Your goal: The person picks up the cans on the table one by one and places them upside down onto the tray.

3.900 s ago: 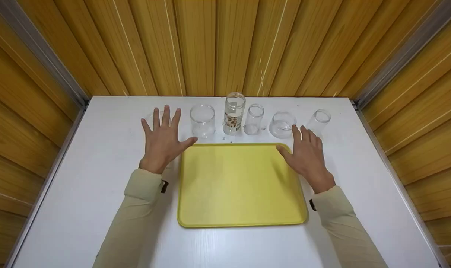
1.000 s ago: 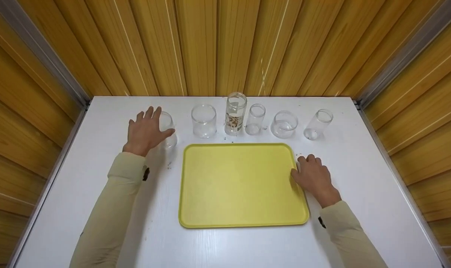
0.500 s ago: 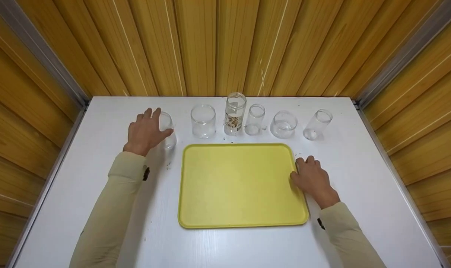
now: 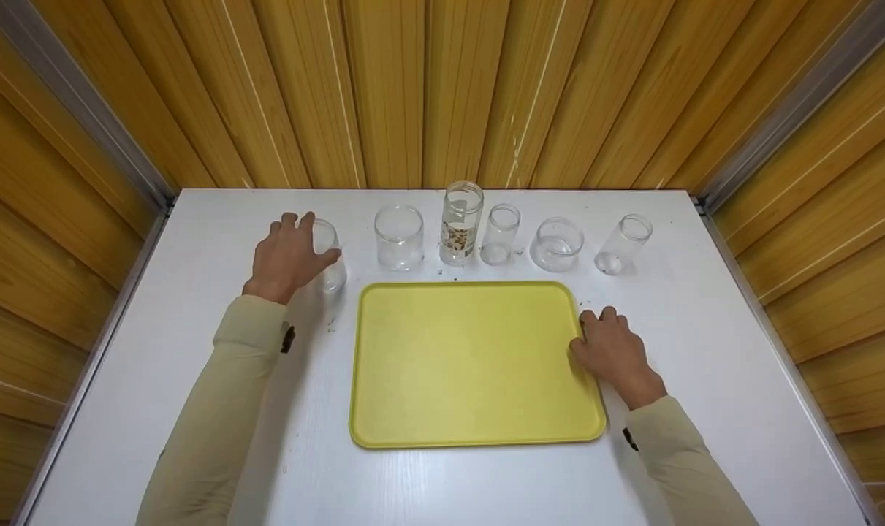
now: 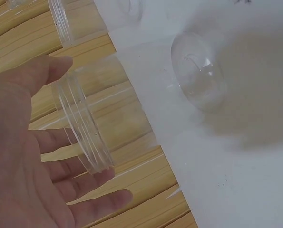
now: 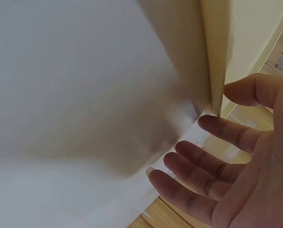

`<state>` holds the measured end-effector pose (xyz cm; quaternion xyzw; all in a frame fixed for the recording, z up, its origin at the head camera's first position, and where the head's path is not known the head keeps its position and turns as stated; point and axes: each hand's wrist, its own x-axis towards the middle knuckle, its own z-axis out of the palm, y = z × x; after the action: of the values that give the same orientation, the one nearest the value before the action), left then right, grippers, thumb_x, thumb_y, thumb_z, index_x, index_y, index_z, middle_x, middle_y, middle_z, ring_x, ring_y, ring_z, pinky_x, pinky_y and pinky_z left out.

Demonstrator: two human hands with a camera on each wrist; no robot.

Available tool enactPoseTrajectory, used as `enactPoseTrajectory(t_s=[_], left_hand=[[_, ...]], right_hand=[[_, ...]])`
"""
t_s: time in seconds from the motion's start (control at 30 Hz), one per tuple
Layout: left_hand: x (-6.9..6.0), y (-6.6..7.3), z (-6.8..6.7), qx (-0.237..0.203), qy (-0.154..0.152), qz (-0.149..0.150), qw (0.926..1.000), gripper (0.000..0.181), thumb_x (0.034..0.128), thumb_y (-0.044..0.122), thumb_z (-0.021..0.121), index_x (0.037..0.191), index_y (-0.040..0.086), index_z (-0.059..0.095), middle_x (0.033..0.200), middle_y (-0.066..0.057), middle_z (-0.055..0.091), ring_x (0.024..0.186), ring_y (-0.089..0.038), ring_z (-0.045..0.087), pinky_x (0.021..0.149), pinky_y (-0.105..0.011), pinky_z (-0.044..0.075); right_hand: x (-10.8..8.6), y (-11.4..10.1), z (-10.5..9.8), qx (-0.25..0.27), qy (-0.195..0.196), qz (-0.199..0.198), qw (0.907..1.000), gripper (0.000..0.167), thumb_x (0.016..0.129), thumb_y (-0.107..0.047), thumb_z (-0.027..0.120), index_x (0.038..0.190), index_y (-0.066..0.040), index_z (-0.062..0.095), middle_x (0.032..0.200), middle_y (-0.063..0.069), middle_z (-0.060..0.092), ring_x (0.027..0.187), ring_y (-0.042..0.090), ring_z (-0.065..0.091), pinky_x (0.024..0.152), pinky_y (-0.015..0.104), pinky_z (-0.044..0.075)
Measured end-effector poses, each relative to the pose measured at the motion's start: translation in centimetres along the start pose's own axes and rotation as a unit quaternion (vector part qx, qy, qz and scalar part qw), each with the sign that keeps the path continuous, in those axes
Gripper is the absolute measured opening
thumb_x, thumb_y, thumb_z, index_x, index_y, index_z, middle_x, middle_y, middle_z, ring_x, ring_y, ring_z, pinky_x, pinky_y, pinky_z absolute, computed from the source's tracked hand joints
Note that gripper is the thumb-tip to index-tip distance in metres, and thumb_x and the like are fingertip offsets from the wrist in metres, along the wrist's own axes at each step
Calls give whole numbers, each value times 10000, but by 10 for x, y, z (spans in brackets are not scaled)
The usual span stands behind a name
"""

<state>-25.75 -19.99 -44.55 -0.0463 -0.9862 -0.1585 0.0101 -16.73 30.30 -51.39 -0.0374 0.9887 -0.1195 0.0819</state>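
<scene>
My left hand point(image 4: 285, 256) is around the upper part of a clear jar point(image 4: 331, 263) at the left end of a row. In the left wrist view, the thumb and fingers point(image 5: 91, 185) lie on opposite sides of the jar's ridged rim point(image 5: 86, 123), and the jar stands upright on the table. My right hand point(image 4: 617, 354) pinches the right edge of a yellow tray point(image 4: 471, 365), which lies flat. In the right wrist view, its thumb is at the tray's edge point(image 6: 217, 57) with the index fingertip just below; the other fingers are loosely bent.
Along the table's back stand a wide clear jar point(image 4: 400, 245), a tall jar with a printed label point(image 4: 458, 237), a narrow jar point(image 4: 498, 237), a short wide jar point(image 4: 557, 248) and a tilted-looking jar point(image 4: 621, 248). Wood-patterned panels point(image 4: 442, 88) surround the white table point(image 4: 215, 219).
Since the earliest frame, my left hand has moved left to the leftmost jar and my right hand has come down to the tray's right edge. Over the last half second both are nearly still.
</scene>
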Motion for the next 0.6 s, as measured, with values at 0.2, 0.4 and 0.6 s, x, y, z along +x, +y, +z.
enactPoseTrajectory(t_s=[0.2,0.4,0.6], left_hand=[[2,1,0,-109,21,18,9999,765,986,369,676,1515,-136,451,1452,-402,466,1291,-548,512,939,-641,534],[3,2,-1,-233,112,58,9996,728,967,320,683,1475,-161,482,1403,-413,492,1262,-553,527,955,-642,526],[5,1,0,-363,105,12,9993,724,962,301,685,1469,-174,479,1416,-421,479,1290,-566,500,995,-644,505]], right_hand=[[1,2,2,23,-12,-28,10000,433,950,-182,547,1301,69,583,1080,244,478,917,396,476,669,543,477],[1,2,2,20,10,-27,10000,423,951,-171,549,1297,71,583,1077,244,475,919,397,472,678,551,477],[1,0,2,-44,19,-30,10000,407,956,-170,550,1286,66,581,1070,243,471,906,391,463,668,546,470]])
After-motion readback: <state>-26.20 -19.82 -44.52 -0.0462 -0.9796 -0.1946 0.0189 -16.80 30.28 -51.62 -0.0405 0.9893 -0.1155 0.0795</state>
